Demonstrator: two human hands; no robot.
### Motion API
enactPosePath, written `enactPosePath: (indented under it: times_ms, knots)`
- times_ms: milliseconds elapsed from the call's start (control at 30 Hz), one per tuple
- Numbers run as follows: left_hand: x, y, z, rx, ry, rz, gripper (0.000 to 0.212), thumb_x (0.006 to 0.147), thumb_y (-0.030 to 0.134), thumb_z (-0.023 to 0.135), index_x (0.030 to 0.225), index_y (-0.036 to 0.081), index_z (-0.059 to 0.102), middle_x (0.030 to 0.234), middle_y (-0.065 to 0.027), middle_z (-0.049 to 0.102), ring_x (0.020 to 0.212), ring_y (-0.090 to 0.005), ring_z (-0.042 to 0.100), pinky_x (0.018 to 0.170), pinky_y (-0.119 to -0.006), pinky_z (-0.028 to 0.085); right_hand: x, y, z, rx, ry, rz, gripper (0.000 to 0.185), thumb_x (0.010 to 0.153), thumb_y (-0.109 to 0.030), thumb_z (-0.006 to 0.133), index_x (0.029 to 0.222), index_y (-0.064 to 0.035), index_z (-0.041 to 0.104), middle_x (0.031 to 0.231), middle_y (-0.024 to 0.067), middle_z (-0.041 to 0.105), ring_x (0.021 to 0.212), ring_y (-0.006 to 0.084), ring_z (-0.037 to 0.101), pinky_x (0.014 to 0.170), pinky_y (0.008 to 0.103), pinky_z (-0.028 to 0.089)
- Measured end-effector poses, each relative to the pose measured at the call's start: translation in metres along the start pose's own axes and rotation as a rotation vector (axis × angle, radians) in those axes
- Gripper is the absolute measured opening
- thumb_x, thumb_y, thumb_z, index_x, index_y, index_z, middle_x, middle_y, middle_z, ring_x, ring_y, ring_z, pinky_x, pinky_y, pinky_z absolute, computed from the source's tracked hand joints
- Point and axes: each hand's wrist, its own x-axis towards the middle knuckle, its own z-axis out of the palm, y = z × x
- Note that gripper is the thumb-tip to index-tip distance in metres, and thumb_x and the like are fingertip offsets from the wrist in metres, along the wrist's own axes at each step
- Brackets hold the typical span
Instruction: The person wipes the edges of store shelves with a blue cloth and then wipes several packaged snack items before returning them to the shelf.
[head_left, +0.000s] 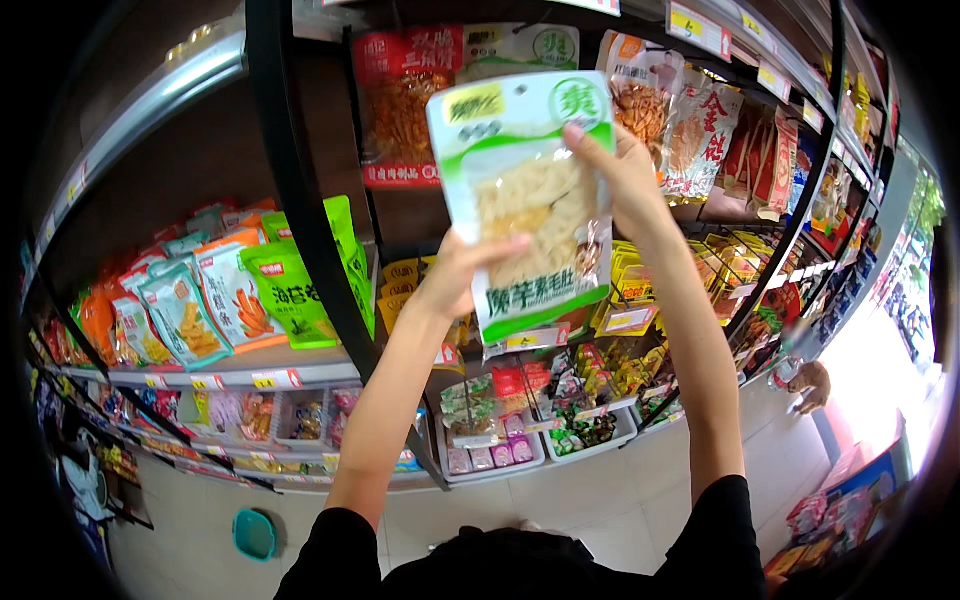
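A white and green plastic snack pouch (536, 202) with a clear front is held up before the shelves, its pale contents showing. My left hand (454, 277) grips its lower left side, thumb laid across the front. On the upper right side, my right hand (626, 172) holds the pouch with the thumb over the front; the other fingers are hidden behind it. A similar white and green pouch (521, 52) hangs behind, partly covered. Beside it hangs a red snack packet (401, 105). To the right hang a white and orange packet (637, 90) and a silver packet (697, 142).
Green snack bags (289, 292) stand on the left shelf by a black upright post (300, 165). White bins (491, 469) of small packets sit low ahead. A teal basin (254, 535) rests on the tiled floor. A brown dog (810, 386) is at the right.
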Motion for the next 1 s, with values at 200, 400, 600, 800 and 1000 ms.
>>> enactPosePath:
  times_ms: [200,400,600,800,1000]
  knots:
    - [-0.104,-0.014,-0.023,0.074,0.522,0.039,0.058,0.081,-0.005,0.064,0.134,-0.003,0.042,0.126,-0.0156,0.056,0.114,-0.0256,0.058,0.097,-0.038,0.048,0.009,0.036,-0.017,-0.207,-0.586,0.171,0.052,0.101,-0.043,0.037,0.125,-0.0013,0.057,0.112,0.0114,0.065,0.102,0.0182,0.061,0.092,0.0319,0.048]
    - [-0.167,-0.038,-0.033,-0.093,0.606,-0.146,0.055,0.079,-0.009,0.060,0.131,-0.005,0.044,0.124,-0.0189,0.057,0.111,-0.0299,0.059,0.092,-0.041,0.051,0.027,0.172,-0.043,-1.001,-0.900,0.232,0.059,0.082,-0.006,0.058,0.139,-0.0026,0.040,0.128,0.0179,0.056,0.114,0.0288,0.056,0.099,0.0350,0.044]
    - [-0.169,-0.052,-0.029,-0.152,0.592,-0.179,0.055,0.080,-0.009,0.060,0.132,-0.003,0.044,0.125,-0.0184,0.056,0.112,-0.0299,0.058,0.094,-0.042,0.050,0.042,0.252,-0.020,-1.412,-0.773,0.202,0.109,0.066,0.010,0.066,0.148,-0.0424,0.016,0.156,0.0160,0.012,0.137,0.0437,0.026,0.109,0.0542,0.031]
    - [-0.165,-0.049,-0.025,-0.090,0.603,-0.163,0.056,0.082,-0.003,0.061,0.134,-0.004,0.041,0.127,-0.0202,0.055,0.112,-0.0330,0.059,0.092,-0.046,0.051,0.041,0.270,-0.039,-1.378,-0.618,-0.117,0.074,0.074,-0.001,0.063,0.139,-0.0290,0.040,0.130,0.0166,0.048,0.118,0.0373,0.050,0.097,0.0446,0.045]
    - [-0.152,-0.058,-0.037,-0.193,0.693,-0.213,0.046,0.094,0.021,0.057,0.132,-0.001,0.045,0.126,-0.0150,0.056,0.109,-0.0277,0.060,0.090,-0.043,0.052,0.018,0.229,-0.056,-1.326,-0.250,-0.091,0.049,0.077,-0.021,0.059,0.125,-0.0186,0.057,0.113,0.0161,0.062,0.098,0.0361,0.062,0.083,0.0444,0.051]
